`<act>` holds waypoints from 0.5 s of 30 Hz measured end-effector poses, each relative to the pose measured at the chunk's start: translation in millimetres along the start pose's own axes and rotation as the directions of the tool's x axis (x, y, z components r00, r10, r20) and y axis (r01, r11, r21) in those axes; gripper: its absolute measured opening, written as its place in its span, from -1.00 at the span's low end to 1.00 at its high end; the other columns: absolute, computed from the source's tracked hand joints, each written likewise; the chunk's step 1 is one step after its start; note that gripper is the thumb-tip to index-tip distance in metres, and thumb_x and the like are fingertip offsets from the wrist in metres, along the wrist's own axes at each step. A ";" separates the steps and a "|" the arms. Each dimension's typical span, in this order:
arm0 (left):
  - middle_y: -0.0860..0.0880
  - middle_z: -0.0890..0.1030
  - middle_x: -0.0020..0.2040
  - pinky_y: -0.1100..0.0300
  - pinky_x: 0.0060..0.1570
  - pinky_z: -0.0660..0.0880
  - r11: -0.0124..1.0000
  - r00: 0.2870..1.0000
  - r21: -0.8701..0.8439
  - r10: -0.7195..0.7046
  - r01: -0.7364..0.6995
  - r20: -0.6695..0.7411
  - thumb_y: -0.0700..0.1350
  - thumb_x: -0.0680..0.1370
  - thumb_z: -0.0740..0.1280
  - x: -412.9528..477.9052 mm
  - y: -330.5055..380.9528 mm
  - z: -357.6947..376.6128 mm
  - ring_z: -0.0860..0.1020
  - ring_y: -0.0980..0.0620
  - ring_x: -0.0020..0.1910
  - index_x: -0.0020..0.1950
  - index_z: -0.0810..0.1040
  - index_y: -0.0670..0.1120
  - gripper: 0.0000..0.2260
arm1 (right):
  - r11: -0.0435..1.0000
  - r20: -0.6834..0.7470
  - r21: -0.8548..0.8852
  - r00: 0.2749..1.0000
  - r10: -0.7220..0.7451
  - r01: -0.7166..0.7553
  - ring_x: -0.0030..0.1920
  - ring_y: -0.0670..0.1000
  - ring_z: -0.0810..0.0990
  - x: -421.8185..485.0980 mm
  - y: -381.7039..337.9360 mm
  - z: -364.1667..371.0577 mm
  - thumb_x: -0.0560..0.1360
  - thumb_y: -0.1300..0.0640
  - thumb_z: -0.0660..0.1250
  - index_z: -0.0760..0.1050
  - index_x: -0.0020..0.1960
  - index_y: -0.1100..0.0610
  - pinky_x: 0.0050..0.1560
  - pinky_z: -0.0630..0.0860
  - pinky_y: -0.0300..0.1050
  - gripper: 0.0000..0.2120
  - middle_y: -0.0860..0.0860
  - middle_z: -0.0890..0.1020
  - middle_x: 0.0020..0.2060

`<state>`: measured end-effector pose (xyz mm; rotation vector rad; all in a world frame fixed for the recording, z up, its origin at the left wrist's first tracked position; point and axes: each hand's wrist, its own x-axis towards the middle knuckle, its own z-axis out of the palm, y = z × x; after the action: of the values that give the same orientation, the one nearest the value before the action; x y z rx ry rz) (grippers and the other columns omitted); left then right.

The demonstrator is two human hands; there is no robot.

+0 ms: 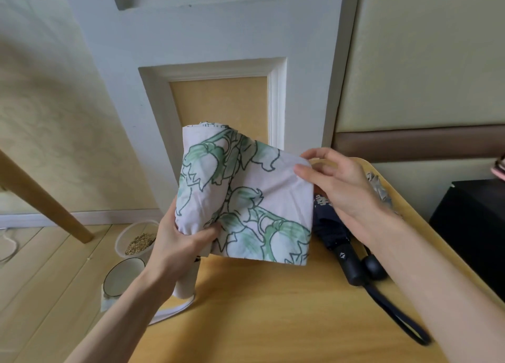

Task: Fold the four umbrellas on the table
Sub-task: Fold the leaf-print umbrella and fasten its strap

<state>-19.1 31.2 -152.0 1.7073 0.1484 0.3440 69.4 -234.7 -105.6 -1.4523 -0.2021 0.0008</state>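
The floral umbrella (246, 193), its white canopy printed with green leaves, was held up in the middle of the frame, above the near-left part of the wooden surface (273, 321). The left grip (183, 243) had its fingers and thumb curled round the bunched canopy at its lower left. Under that wrist the umbrella's white handle (188, 283) pointed down toward the edge of the surface, with a white strap (169, 312) below it. The right grip (344, 187) pinched the upper right corner of a loose flap of the canopy between thumb and forefinger, the other fingers spread loosely. At right of centre a dark navy umbrella (333, 231) lay closed on the surface, partly hidden by the right forearm, its black handle (349, 264) and long wrist loop (396, 313) toward the viewer. Grey fabric (378, 187) showed beyond the right grip; what it was could not be told. On the floor at lower left stood a plastic tub of grain (136, 239) and a white bowl (123, 276)
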 end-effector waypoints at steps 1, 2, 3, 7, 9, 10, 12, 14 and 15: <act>0.07 0.75 -0.11 0.26 -0.33 0.58 1.000 1.000 -0.002 -0.005 0.005 0.003 -0.42 0.50 0.48 -0.6 -0.2 0.3 0.67 0.15 -0.27 0.19 0.59 0.09 -0.54 | 0.995 0.034 0.076 0.998 0.062 -0.064 -0.07 -0.03 0.72 -1.7 -0.2 2.6 0.46 0.08 0.58 0.64 0.18 0.06 0.01 0.57 -0.14 -0.68 0.03 0.76 -0.09; 0.05 0.75 -0.10 0.26 -0.32 0.59 1.000 1.000 -0.007 -0.010 0.010 0.004 -0.41 0.50 0.48 -0.9 0.0 0.5 0.68 0.14 -0.26 0.19 0.60 0.09 -0.55 | 0.988 0.061 0.096 0.992 0.113 -0.119 -0.03 -0.02 0.74 -2.9 -0.8 4.1 0.48 0.02 0.55 0.63 0.22 0.05 0.03 0.59 -0.15 -0.66 0.02 0.77 -0.03; 0.04 0.75 -0.08 0.25 -0.30 0.60 1.000 1.000 -0.013 -0.016 0.016 0.003 -0.41 0.51 0.48 -0.7 0.0 0.2 0.68 0.11 -0.24 0.19 0.60 0.09 -0.56 | 0.988 0.075 0.059 0.988 0.136 -0.140 0.01 -0.05 0.75 -4.2 -1.3 5.4 0.53 0.00 0.51 0.65 0.23 0.05 0.03 0.61 -0.20 -0.70 -0.02 0.78 0.00; 0.03 0.75 -0.05 0.23 -0.28 0.61 1.000 1.000 -0.004 -0.019 0.019 -0.017 -0.39 0.50 0.50 0.9 -1.4 -0.9 0.70 0.08 -0.21 0.23 0.59 0.08 -0.55 | 0.996 -0.139 -0.085 0.990 -0.017 0.005 -0.05 -0.22 0.74 -4.8 6.2 9.0 0.56 0.14 0.51 0.72 0.09 0.08 -0.08 0.55 -0.45 -0.89 -0.14 0.78 -0.14; 0.02 0.75 -0.06 0.20 -0.29 0.62 1.000 1.000 -0.004 -0.016 0.016 -0.019 -0.37 0.50 0.52 0.8 -2.2 -0.1 0.69 0.08 -0.22 0.23 0.59 0.09 -0.55 | 0.993 -0.203 -0.089 0.975 -0.093 0.076 -0.16 -0.28 0.71 -6.0 8.7 11.2 0.52 0.19 0.55 0.71 0.01 0.06 -0.15 0.53 -0.47 -0.90 -0.17 0.77 -0.22; 0.02 0.75 -0.06 0.19 -0.28 0.62 1.000 1.000 -0.009 -0.017 0.017 -0.017 -0.35 0.48 0.55 0.2 -1.9 0.8 0.69 0.07 -0.23 0.22 0.59 0.09 -0.55 | 0.991 -0.213 -0.090 0.970 -0.116 0.098 -0.20 -0.28 0.70 -6.4 9.9 11.0 0.51 0.19 0.56 0.71 -0.02 0.05 -0.18 0.52 -0.47 -0.91 -0.16 0.77 -0.25; 0.02 0.75 -0.06 0.18 -0.27 0.64 1.000 1.000 -0.018 -0.020 0.020 -0.016 -0.23 0.38 0.59 -1.4 -0.9 1.5 0.70 0.05 -0.21 0.21 0.59 0.10 -0.53 | 0.988 -0.201 -0.076 0.968 -0.150 0.138 -0.23 -0.25 0.68 -7.6 8.2 10.4 0.50 0.17 0.58 0.71 -0.04 0.06 -0.21 0.51 -0.44 -0.92 -0.11 0.77 -0.26; 0.03 0.75 -0.05 0.17 -0.26 0.65 1.000 1.000 -0.017 -0.016 0.015 -0.017 -0.19 0.35 0.56 -1.3 -0.3 0.2 0.71 0.05 -0.20 0.21 0.59 0.11 -0.52 | 0.983 -0.162 -0.068 0.971 -0.177 0.168 -0.18 -0.19 0.69 -6.7 4.8 7.8 0.47 0.16 0.60 0.71 -0.04 0.10 -0.12 0.55 -0.39 -0.89 -0.08 0.76 -0.23; 0.04 0.75 -0.06 0.18 -0.27 0.65 1.000 1.000 -0.012 -0.008 0.008 -0.016 -0.25 0.38 0.59 -0.9 -0.8 -0.4 0.71 0.06 -0.21 0.21 0.59 0.11 -0.52 | 0.982 -0.143 -0.080 0.973 -0.183 0.173 -0.16 -0.16 0.69 -5.1 3.8 5.9 0.45 0.15 0.61 0.71 -0.04 0.12 -0.07 0.58 -0.35 -0.87 -0.08 0.76 -0.22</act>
<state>-20.0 31.4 -152.8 1.6916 0.1646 0.3524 64.0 -229.1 -109.5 -1.4894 -0.2098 -0.2631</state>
